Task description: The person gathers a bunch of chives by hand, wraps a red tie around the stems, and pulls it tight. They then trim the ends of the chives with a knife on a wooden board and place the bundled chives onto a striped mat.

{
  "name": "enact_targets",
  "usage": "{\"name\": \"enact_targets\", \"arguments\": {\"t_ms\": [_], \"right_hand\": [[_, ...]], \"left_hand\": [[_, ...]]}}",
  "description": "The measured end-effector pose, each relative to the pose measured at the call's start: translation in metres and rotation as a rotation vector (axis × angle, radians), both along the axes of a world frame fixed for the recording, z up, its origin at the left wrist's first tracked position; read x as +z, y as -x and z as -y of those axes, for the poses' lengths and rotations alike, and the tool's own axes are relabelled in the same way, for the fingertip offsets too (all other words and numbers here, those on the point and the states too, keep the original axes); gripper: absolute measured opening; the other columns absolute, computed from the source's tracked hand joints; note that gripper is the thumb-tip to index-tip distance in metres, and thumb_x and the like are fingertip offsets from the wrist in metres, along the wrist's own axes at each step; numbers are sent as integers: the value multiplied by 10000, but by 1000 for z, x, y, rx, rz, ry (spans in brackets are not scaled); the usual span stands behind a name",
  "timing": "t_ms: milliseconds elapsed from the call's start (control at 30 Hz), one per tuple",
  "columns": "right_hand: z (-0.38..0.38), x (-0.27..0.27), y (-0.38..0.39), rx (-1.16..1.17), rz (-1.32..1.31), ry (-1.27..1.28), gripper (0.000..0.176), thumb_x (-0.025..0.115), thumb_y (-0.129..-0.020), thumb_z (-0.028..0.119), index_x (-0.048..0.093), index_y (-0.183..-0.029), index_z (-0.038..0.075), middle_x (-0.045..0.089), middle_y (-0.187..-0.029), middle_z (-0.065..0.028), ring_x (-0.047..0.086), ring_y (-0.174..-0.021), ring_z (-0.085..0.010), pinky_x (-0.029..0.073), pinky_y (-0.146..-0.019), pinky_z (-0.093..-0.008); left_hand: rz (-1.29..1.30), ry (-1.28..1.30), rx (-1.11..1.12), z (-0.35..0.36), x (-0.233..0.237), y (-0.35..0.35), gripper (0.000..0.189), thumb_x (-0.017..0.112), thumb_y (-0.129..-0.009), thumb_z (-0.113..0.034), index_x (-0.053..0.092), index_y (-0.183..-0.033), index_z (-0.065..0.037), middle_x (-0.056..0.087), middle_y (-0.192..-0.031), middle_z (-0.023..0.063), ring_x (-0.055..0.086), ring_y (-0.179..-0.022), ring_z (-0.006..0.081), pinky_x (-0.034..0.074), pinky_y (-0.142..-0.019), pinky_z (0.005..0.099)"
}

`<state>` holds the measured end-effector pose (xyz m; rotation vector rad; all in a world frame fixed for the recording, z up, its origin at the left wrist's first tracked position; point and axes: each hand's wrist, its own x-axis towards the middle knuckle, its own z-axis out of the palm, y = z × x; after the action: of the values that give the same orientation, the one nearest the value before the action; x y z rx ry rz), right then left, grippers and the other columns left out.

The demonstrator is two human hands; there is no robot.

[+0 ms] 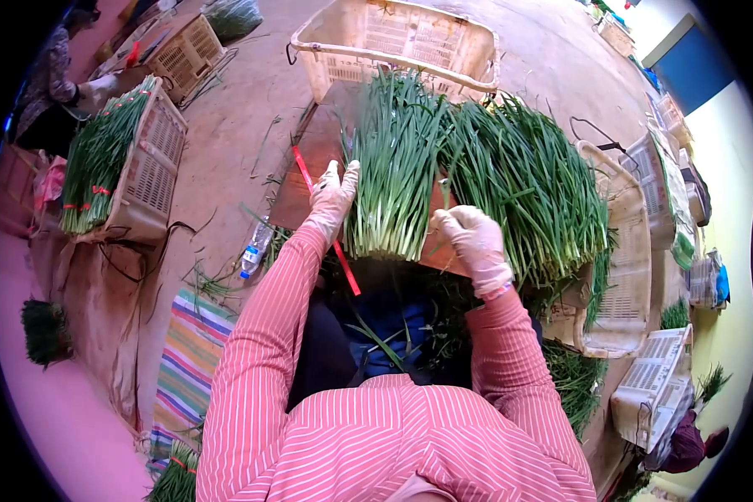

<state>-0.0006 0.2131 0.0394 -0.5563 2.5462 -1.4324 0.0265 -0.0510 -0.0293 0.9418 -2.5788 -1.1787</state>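
My gloved left hand [333, 197] rests against the left side of a bundle of green stalks [393, 167], its fingers apart. A red strip [343, 266] runs beneath that hand, over the edge of the brown board [297, 194]. To the right of the bundle, my gloved right hand [468, 238] is closed in a pinch at the pale end of a thin green stalk [445, 191]. A larger pile of green stalks [527, 184] lies just beyond it on the right.
An empty-looking crate [393, 38] stands ahead, another crate [615, 251] at the right. Tied bundles [105, 159] fill a crate at the left, near a person [54, 79]. A bottle [253, 255] lies by a striped mat [188, 360].
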Motion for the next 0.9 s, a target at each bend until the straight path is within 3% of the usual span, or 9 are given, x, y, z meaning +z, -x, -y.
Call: {"name": "enact_targets", "arguments": {"t_ms": [167, 233, 300, 367, 433, 567, 667, 800, 900], "right_hand": [[-59, 57, 12, -162, -7, -151, 257, 603, -906, 284, 684, -835, 52, 641, -691, -57, 581, -614, -126, 449, -609, -279], [-98, 63, 34, -203, 55, -404, 335, 578, -901, 372, 685, -839, 60, 661, -719, -82, 619, -641, -183, 474, -645, -331], [-117, 71, 38, -337, -349, -961, 377, 578, -892, 394, 656, -1033, 54, 666, -941, -123, 626, -833, -263, 483, -754, -379], [-115, 78, 28, -429, -548, -1145, 416, 585, -888, 393, 631, -1118, 50, 655, -1025, -136, 619, -906, -284, 481, -790, -389], [-94, 74, 15, -338, -789, -694, 505, 605, -880, 394, 559, -1232, 35, 627, -1104, -143, 603, -982, -294, 476, -835, -385], [-32, 24, 9, -7, -101, -218, 483, 634, -874, 378, 583, -1206, 31, 649, -1066, -164, 634, -956, -289, 487, -864, -375], [-8, -26, 45, 57, 571, 191, 409, 629, -898, 382, 623, -1174, 79, 581, -780, 23, 525, -668, -77, 446, -627, -215], [27, -39, 64, -60, 853, 263, 381, 666, -842, 499, 629, -1054, 184, 383, -671, 102, 379, -583, -33, 362, -541, -170], [48, -18, 64, -70, 832, 190, 665, 677, -799, 556, 585, -1226, 55, 621, -1026, -31, 546, -895, -130, 462, -808, -293]], "left_hand": [[-18, 25, 18, 9, -12, 3, 910, 353, -857, -735, 387, -1392, 0, 536, -1261, 275, 510, -1191, 392, 376, -1009, 433], [-16, 50, 40, 13, -16, 4, 906, 355, -855, -737, 405, -1384, -3, 569, -1217, 268, 547, -1146, 383, 400, -986, 437], [-7, 42, 49, 15, -15, 4, 901, 354, -857, -734, 419, -1373, 2, 571, -1213, 268, 548, -1145, 381, 401, -986, 437], [2, 31, 66, 15, -16, 4, 897, 354, -860, -731, 433, -1363, 8, 573, -1208, 268, 549, -1144, 378, 401, -986, 436], [18, 53, 58, 13, -14, 5, 900, 342, -861, -734, 458, -1340, 19, 580, -1200, 264, 549, -1142, 380, 401, -986, 434], [78, 82, 25, 10, -11, 7, 908, 305, -863, -743, 485, -1318, 22, 581, -1204, 259, 549, -1140, 379, 397, -995, 426], [103, 70, 9, 10, -14, 9, 818, 340, -890, -692, 548, -1259, 8, 584, -1222, 232, 526, -1183, 367, 383, -1009, 414], [117, 77, -66, 8, -20, 14, 934, 266, -860, -753, 513, -1283, 42, 580, -1187, 278, 544, -1136, 389, 391, -996, 424], [156, 69, -43, -1, -17, 24, 967, 236, -855, -766, 489, -1297, 56, 582, -1163, 292, 554, -1117, 395, 402, -979, 434]]}}
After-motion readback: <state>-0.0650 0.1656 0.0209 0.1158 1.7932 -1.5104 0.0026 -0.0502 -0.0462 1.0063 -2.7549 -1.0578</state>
